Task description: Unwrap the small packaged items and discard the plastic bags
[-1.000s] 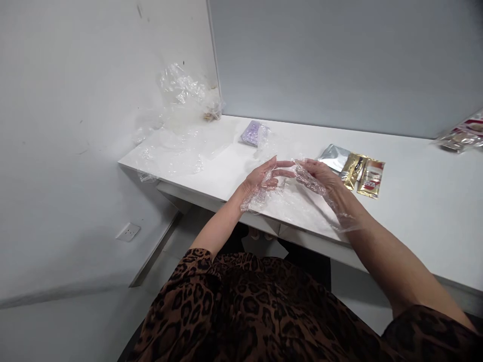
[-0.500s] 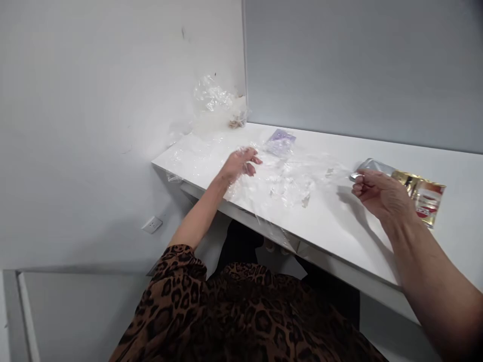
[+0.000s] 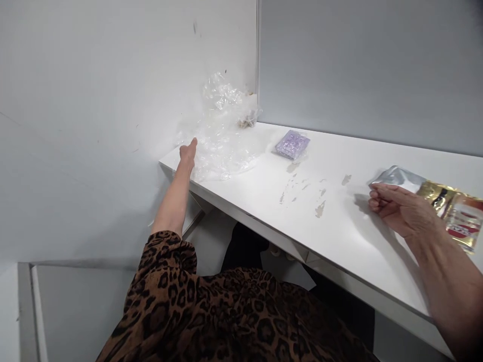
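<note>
My left hand (image 3: 188, 152) reaches to the far left end of the desk, beside a crumpled heap of clear plastic film (image 3: 226, 146). One finger stretches out; its other fingers are partly hidden. My right hand (image 3: 396, 203) hovers over the right part of the desk with its fingers curled together. What is in its fingertips, if anything, is hidden. Just behind it lie a shiny silver packet (image 3: 400, 176) and gold foil packets with red and white print (image 3: 466, 216). A purple packet in clear wrap (image 3: 292, 145) lies between my hands, towards the back.
The narrow white desk (image 3: 332, 151) runs along a grey panel (image 3: 370, 65) and meets a white wall (image 3: 113, 100) at the left. Grey worn marks (image 3: 320, 208) show on its top. More crumpled clear film (image 3: 222, 95) is piled in the corner.
My left hand has moved left, and the clear film that stretched across the desk now lies at the left end. The purple packet is uncovered. My right hand stays near the foil packets.
</note>
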The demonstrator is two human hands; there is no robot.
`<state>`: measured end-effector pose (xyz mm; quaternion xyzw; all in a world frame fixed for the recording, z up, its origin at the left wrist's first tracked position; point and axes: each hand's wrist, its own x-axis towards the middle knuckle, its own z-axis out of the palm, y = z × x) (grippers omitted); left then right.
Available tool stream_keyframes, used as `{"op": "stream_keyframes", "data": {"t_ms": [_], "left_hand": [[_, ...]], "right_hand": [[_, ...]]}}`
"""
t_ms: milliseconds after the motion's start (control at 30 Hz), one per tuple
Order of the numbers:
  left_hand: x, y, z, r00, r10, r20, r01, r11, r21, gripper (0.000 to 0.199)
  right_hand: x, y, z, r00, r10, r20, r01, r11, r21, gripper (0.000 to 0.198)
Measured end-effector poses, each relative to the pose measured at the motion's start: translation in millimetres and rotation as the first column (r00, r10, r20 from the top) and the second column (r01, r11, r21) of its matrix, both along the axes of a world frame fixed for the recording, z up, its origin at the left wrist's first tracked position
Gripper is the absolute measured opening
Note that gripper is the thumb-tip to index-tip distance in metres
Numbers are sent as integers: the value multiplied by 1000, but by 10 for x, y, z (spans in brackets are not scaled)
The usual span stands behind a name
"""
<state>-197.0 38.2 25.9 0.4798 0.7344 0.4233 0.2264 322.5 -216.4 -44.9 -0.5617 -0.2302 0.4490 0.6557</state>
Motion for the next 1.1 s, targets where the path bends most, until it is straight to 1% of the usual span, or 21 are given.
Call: {"op": "stream_keyframes", "data": {"t_ms": [67, 100, 167, 200, 233, 267, 333, 400, 467, 567, 600, 633, 667, 733, 767, 800, 833, 900, 967, 1033, 1100], "left_hand": [[-4, -160, -38, 988, 153, 24, -151, 987, -46, 73], [27, -255, -39, 972, 233, 7, -233, 972, -32, 77], [157, -445, -21, 941, 301, -154, -286, 951, 117, 80], [250, -527, -10, 919, 294, -262, -243, 947, 208, 79], [352, -589, -4, 892, 250, -377, -150, 950, 274, 78], [458, -626, -6, 857, 169, -487, -21, 955, 295, 77], [638, -608, -48, 754, -52, -654, 243, 948, 205, 77], [734, -476, -142, 642, -224, -733, 379, 924, 49, 76], [733, -279, -257, 579, -351, -736, 385, 913, -133, 74], [662, -29, -355, 569, -508, -647, 312, 861, -401, 75], [659, 9, -348, 573, -532, -623, 278, 842, -463, 74], [683, 17, -321, 580, -523, -625, 230, 841, -490, 74], [740, -5, -278, 582, -480, -656, 183, 864, -470, 73], [963, -121, -176, 576, -343, -742, 161, 938, -308, 70], [1127, -200, -132, 580, -287, -763, 212, 957, -199, 67], [1320, -283, -103, 591, -271, -760, 302, 948, -103, 64], [1535, -359, -91, 600, -316, -735, 409, 911, -58, 62], [1994, -467, -123, 574, -484, -660, 583, 808, -86, 66], [2430, -489, -208, 523, -616, -589, 665, 727, -169, 79], [2781, -433, -309, 530, -651, -543, 663, 718, -214, 92], [3016, -342, -394, 584, -640, -500, 615, 750, -242, 102]], "right_hand": [[7, 4, -16, 1000, 1, 6, -1, 1000, -2, 18], [14, 6, -26, 1000, 2, 9, -2, 1000, -3, 19], [26, 9, -46, 1000, 10, 21, -10, 1000, -7, 21], [28, 10, -54, 999, 15, 28, -14, 1000, -9, 22], [28, 9, -60, 999, 21, 35, -20, 1000, -9, 23], [24, 7, -64, 999, 25, 41, -25, 1000, -9, 24], [8, -3, -67, 998, 34, 55, -33, 999, -7, 27], [-11, -19, -67, 996, 43, 72, -43, 999, -8, 29], [-25, -36, -68, 995, 50, 89, -50, 999, -3, 30], [-29, -48, -76, 993, 61, 101, -62, 998, 6, 27], [-28, -48, -78, 993, 65, 100, -66, 998, 8, 26], [-27, -45, -80, 993, 69, 98, -70, 998, 6, 26], [-28, -39, -81, 993, 74, 94, -75, 997, 1, 26], [-37, -25, -78, 993, 82, 84, -81, 997, -8, 27], [-46, -17, -75, 993, 83, 81, -82, 997, -11, 27], [-57, -10, -71, 994, 80, 78, -79, 997, -11, 28], [-68, -4, -66, 994, 78, 76, -78, 997, -11, 28], [-90, 0, -58, 994, 81, 74, -81, 997, -8, 29], [-106, -5, -49, 993, 92, 69, -92, 996, -3, 31], [-116, -16, -41, 993, 102, 65, -102, 995, 9, 32], [-123, -21, -30, 993, 103, 63, -104, 994, 23, 32]]}}
